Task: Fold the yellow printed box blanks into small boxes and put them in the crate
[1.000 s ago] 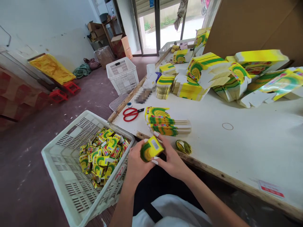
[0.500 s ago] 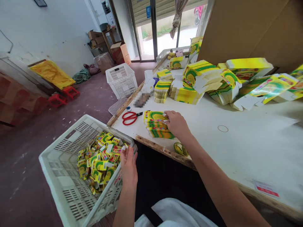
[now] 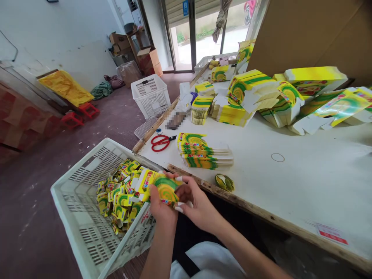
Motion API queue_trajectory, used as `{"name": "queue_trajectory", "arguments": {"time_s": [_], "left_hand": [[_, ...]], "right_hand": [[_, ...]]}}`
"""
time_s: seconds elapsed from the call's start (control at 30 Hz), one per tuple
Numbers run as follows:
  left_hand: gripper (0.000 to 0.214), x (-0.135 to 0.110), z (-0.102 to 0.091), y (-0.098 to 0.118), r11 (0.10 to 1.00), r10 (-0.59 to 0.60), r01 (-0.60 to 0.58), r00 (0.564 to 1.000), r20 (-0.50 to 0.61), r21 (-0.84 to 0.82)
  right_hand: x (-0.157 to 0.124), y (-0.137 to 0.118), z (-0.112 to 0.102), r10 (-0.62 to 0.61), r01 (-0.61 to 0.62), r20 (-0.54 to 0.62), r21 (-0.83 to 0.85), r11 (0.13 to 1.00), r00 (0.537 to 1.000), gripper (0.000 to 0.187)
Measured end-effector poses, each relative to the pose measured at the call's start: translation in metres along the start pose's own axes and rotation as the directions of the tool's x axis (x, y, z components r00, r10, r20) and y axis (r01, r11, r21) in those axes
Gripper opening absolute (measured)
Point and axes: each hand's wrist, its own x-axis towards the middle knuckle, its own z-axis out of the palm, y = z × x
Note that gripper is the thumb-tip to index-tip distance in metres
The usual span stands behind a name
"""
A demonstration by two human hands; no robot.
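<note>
Above the edge of a white plastic crate (image 3: 74, 197), a small yellow-and-green carton (image 3: 165, 186) lies across my left hand (image 3: 163, 212), the thumb pressing on its printed face. My right hand (image 3: 200, 203) grips the carton's right end, with white covers on some fingertips. White flaps show at the carton's left end. Inside the crate lies a heap of similar small cartons (image 3: 122, 203). On the table, a stack of flat cartons (image 3: 200, 151) rests just beyond my hands.
Red-handled scissors (image 3: 161, 142) lie left of the stack on the white table (image 3: 290, 186). A green, peel-like item (image 3: 224, 182) sits by its wooden edge. Larger yellow cartons (image 3: 252, 89) crowd the back. Another white crate (image 3: 150, 95) stands on the floor.
My right hand has left the stack and come down to my left hand. A carton is now held between both hands; the left was empty near the crate's rim before.
</note>
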Motion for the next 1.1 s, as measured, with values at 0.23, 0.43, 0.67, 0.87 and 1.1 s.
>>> {"name": "queue_trajectory", "arguments": {"time_s": [0.23,0.43,0.67,0.87,1.1], "left_hand": [[0.066,0.002,-0.007,-0.014,0.994,-0.023,0.04,0.987,-0.16,0.103],[0.047,-0.002,-0.005,-0.016,0.975,-0.015,0.038,0.994,-0.105,0.218],[0.039,0.001,-0.002,-0.007,0.988,0.035,0.002,0.969,-0.244,0.152],[0.036,-0.003,-0.006,-0.005,0.99,-0.022,0.04,0.991,-0.135,0.133],[0.04,-0.015,-0.003,0.032,0.658,0.629,-0.612,0.767,0.126,0.439]], "right_hand": [[0.002,0.008,-0.003,0.09,-0.095,-0.071,-0.07,0.993,0.993,0.039],[0.004,0.003,-0.024,-0.038,-0.003,-0.166,-0.241,0.97,0.985,0.013],[-0.003,0.008,-0.018,-0.028,0.006,-0.079,-0.275,0.961,0.996,0.013],[0.002,-0.002,-0.037,-0.122,0.045,-0.184,-0.375,0.926,0.975,0.012],[-0.002,-0.028,-0.053,-0.591,0.288,0.012,-0.881,0.376,0.807,0.028]]}}
